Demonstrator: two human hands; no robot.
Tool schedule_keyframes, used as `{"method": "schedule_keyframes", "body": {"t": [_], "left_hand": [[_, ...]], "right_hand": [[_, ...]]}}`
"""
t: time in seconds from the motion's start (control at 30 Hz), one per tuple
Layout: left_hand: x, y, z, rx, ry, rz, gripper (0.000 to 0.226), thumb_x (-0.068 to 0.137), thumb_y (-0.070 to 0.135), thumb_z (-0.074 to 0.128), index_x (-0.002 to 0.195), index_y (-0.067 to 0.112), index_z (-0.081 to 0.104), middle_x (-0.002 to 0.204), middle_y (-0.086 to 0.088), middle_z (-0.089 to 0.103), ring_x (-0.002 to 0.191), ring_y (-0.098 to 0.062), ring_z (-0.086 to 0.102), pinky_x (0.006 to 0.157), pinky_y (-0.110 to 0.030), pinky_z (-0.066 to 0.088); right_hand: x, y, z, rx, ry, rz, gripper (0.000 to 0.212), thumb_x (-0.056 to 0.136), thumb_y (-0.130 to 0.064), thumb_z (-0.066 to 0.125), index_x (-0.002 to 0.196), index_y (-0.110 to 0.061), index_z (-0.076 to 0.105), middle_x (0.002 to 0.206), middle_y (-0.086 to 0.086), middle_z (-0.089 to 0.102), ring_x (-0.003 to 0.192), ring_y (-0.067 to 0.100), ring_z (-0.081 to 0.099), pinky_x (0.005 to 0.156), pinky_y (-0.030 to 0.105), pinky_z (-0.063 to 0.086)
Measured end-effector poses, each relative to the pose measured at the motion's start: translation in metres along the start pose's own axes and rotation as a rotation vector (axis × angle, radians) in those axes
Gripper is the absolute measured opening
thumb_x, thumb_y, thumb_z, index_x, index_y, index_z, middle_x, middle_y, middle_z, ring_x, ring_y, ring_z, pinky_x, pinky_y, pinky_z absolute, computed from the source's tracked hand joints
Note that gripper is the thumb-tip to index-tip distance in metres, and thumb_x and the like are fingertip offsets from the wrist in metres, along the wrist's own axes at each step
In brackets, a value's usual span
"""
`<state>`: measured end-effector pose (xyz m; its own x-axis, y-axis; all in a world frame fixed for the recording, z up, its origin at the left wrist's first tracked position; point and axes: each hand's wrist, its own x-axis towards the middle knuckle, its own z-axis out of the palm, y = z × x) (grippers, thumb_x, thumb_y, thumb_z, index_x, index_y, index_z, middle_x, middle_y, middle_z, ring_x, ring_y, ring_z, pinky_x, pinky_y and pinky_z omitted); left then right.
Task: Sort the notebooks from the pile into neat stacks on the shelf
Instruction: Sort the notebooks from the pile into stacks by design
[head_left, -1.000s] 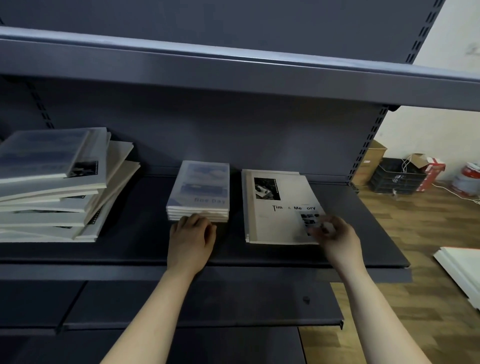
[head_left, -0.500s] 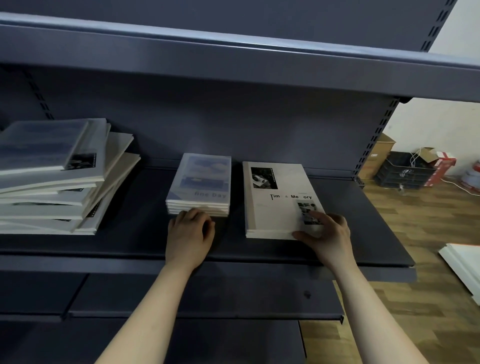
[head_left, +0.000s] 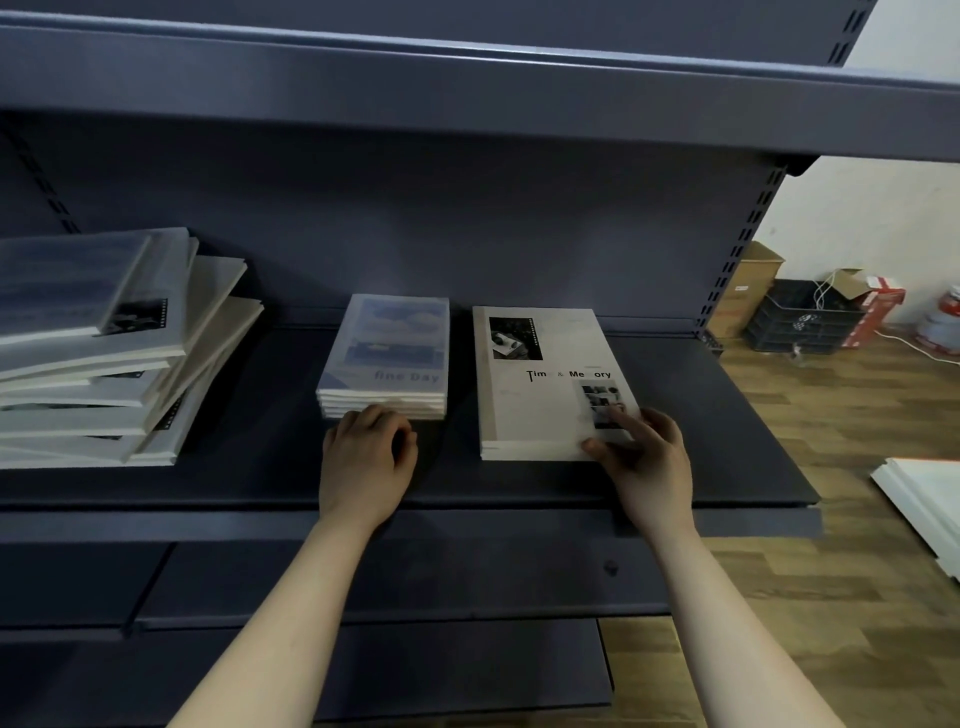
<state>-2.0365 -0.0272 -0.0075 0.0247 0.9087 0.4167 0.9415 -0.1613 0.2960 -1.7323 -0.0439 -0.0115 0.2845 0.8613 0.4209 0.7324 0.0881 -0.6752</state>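
An untidy pile of notebooks (head_left: 98, 358) lies at the left of the dark shelf (head_left: 260, 478). In the middle sits a small neat stack with blue "fine Day" covers (head_left: 387, 358). To its right lies a larger beige "Time & Memory" stack (head_left: 540, 395). My left hand (head_left: 366, 462) is curled, its knuckles against the front edge of the blue stack. My right hand (head_left: 644, 457) lies over the near right corner of the beige stack, thumb and forefinger spread on the cover.
Another shelf board (head_left: 467, 78) overhangs close above. Lower shelves (head_left: 415, 587) jut out below my arms. On the wooden floor to the right stand a black crate (head_left: 800, 317), cardboard boxes (head_left: 748, 291) and white boards (head_left: 930, 499).
My right hand has shifted from pinching the beige stack's right edge to lying over its near right corner. My left hand has stayed at the blue stack's front edge.
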Motion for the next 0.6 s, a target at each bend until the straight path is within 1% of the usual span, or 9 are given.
{"method": "schedule_keyframes", "body": {"t": [0.13,0.3,0.43,0.6], "left_hand": [[-0.0005,0.0001,0.0002,-0.004,0.012,0.003,0.010,0.088,0.027,0.054,0.090,0.021,0.062,0.099,0.002,0.059,0.093,-0.021,0.052,0.077,-0.030,0.033],[0.0000,-0.0001,-0.0002,-0.012,0.004,-0.003,0.009,0.088,0.027,0.054,0.090,0.022,0.061,0.098,0.004,0.060,0.094,-0.020,0.052,0.077,-0.031,0.034],[0.0001,0.0009,-0.0005,-0.016,0.005,-0.006,0.010,0.088,0.027,0.054,0.091,0.022,0.062,0.099,0.003,0.060,0.095,-0.020,0.052,0.078,-0.032,0.036],[-0.0004,0.0009,-0.0004,-0.022,0.004,-0.009,0.011,0.088,0.028,0.054,0.093,0.023,0.062,0.100,0.004,0.059,0.096,-0.019,0.052,0.081,-0.032,0.037]], "right_hand": [[-0.0020,0.0004,0.0027,-0.014,0.059,0.013,0.048,0.071,-0.036,0.079,0.116,-0.024,0.068,0.127,0.006,0.054,0.115,0.022,0.054,0.085,0.028,0.043],[-0.0041,-0.0015,0.0047,-0.001,0.118,0.023,0.045,0.068,-0.031,0.083,0.110,-0.018,0.071,0.123,0.008,0.056,0.110,0.024,0.057,0.082,0.026,0.041],[-0.0016,-0.0011,0.0048,-0.009,0.105,0.020,0.045,0.069,-0.035,0.081,0.110,-0.021,0.072,0.127,0.005,0.056,0.114,0.022,0.056,0.083,0.028,0.044],[-0.0007,0.0005,0.0053,-0.011,0.101,0.017,0.045,0.068,-0.034,0.082,0.111,-0.021,0.071,0.131,0.006,0.057,0.117,0.022,0.056,0.088,0.032,0.046]]}}
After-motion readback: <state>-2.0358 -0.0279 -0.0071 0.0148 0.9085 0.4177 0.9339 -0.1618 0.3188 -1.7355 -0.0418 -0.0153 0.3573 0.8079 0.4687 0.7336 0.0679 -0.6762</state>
